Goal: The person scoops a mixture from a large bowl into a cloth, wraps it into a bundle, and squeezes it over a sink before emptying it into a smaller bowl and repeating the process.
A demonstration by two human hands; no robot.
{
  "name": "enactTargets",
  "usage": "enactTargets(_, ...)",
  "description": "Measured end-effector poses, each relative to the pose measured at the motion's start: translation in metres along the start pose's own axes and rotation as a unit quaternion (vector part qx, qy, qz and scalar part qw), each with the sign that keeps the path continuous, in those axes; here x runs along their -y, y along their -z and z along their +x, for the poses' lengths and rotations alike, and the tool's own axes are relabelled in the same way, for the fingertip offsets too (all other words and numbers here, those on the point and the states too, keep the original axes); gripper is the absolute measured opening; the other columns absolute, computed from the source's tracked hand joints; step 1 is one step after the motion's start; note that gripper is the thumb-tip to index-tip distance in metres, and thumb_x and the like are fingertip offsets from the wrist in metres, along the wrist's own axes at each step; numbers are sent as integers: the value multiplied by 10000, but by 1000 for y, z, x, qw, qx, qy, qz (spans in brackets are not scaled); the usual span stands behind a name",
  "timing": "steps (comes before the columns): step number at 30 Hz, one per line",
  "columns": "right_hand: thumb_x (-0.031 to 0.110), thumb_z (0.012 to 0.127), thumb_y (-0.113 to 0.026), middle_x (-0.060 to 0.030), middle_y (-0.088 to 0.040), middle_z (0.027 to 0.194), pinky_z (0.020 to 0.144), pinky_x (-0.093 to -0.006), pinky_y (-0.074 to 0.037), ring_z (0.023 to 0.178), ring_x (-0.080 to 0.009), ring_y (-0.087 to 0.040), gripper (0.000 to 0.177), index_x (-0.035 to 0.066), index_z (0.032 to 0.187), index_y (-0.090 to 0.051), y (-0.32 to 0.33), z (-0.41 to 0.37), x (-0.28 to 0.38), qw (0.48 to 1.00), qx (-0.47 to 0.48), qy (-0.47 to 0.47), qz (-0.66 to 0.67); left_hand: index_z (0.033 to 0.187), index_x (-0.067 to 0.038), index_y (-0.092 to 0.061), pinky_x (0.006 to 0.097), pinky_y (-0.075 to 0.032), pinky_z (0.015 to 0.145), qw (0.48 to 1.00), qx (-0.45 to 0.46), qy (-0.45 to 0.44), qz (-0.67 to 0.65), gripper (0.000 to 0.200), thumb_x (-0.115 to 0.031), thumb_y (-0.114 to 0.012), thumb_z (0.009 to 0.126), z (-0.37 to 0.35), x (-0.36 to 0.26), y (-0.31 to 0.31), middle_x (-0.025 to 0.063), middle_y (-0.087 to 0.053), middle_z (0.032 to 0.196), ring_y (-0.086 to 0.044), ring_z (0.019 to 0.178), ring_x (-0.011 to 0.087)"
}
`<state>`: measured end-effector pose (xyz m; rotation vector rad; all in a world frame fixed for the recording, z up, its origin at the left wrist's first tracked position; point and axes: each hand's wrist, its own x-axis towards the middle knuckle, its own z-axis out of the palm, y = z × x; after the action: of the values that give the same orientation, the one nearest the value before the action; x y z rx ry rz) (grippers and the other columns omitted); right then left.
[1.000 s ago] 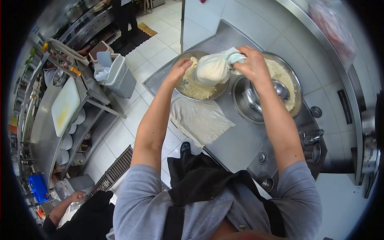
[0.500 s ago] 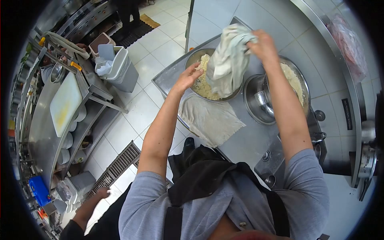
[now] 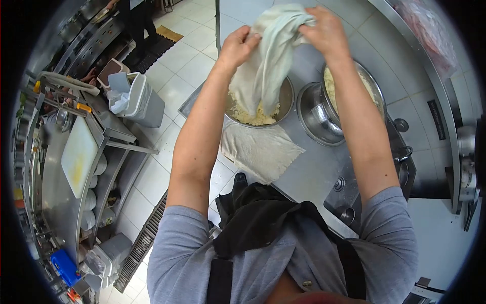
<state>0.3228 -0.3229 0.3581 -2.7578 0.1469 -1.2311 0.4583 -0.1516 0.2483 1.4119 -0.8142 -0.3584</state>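
Observation:
A damp whitish cloth (image 3: 271,55) hangs bunched over a metal bowl (image 3: 287,99) that holds pale yellow crumbly food (image 3: 255,117). My right hand (image 3: 326,33) grips the cloth's gathered upper part. On the other side my left hand (image 3: 239,48) has its fingers closed at the cloth's upper left edge. The lower folds hang down into the bowl, hiding part of the food. A second beige cloth (image 3: 260,151) lies spread on the metal counter (image 3: 309,169), just in front of the bowl.
Right of the bowl stand a shiny metal bowl (image 3: 318,119) and a larger one with pale food (image 3: 368,86), partly behind my right forearm. A sink (image 3: 336,202) is nearer me. Leftward are a grey bin (image 3: 147,104), a cutting board (image 3: 80,157) and another person's legs (image 3: 137,23).
My left hand has moved up from beside the bowl to the cloth and closed on its edge. My right hand has raised the cloth slightly, and the view has shifted a little.

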Motion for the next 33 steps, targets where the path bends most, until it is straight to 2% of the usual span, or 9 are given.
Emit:
enactTargets(2,124,648,-702,-120,-637,875,736,-360,-497,755,-280,-623,412,21,1047,-685,5,-2,11,997,57,-60,7,1051,-14,-606,268,-452,724,993,8,43,105,255,-198,-619,874,-7,-11,2,62,-652,900,-588,818,131)
enactTargets(4,131,649,-700,-126,-638,891,760,-369,-497,793,-296,-627,411,30,1047,-688,2,4,22,986,115,-118,17,1186,-4,-565,317,-470,828,991,3,-17,-136,462,-244,-659,802,-14,-10,1,150,-662,1025,-623,983,216)
enactTargets(5,133,652,-692,-129,-637,895,774,-379,-494,808,-306,-626,413,42,1055,-689,-1,5,26,992,103,-71,18,1317,-76,-482,351,-460,937,994,39,-79,-60,650,-235,-664,713,-10,-11,2,169,-648,1115,-599,1111,270)
enactTargets(9,131,705,-672,-186,-648,996,842,-406,-492,916,-352,-622,422,43,1117,-657,14,11,46,985,166,-32,-26,1220,-120,-591,363,-485,887,967,56,-19,247,550,-315,-713,720,1,-21,-11,156,-677,1054,-637,1015,299)
enactTargets(16,130,677,-686,-229,-634,1050,875,-409,-492,981,-359,-621,430,61,1101,-668,44,-5,40,997,50,-59,-9,1094,-53,-644,331,-494,795,980,48,-31,189,377,-278,-716,798,19,-56,-1,80,-693,966,-636,890,162)
enactTargets(21,155,732,-690,-166,-660,1035,883,-400,-494,981,-352,-615,433,75,1155,-643,-29,-58,8,981,94,-172,-5,1244,-48,-579,367,-479,916,939,116,22,324,636,-399,-723,734,47,12,5,202,-662,1069,-630,1045,300)
enactTargets(28,178,799,-664,-196,-588,1212,974,-414,-444,1149,-351,-548,557,131,1332,-510,-105,-161,-22,921,200,-333,25,1210,-48,-581,375,-457,930,953,-69,-66,286,477,-274,-698,805,-75,77,11,158,-625,1182,-591,1104,307)
enactTargets(31,153,804,-648,-193,-566,1236,970,-414,-444,1141,-366,-538,552,129,1335,-498,-84,-208,-11,963,116,-241,20,949,11,-659,328,-510,717,921,-238,41,306,177,-133,-652,845,-188,117,40,150,-680,813,-656,727,250)
enactTargets(33,124,811,-613,-191,-588,1157,928,-429,-451,1079,-364,-554,448,78,1253,-554,-68,-258,12,971,47,-217,90,979,-6,-661,378,-500,758,926,-52,57,370,197,-154,-648,849,-248,137,32,175,-652,960,-639,847,281)
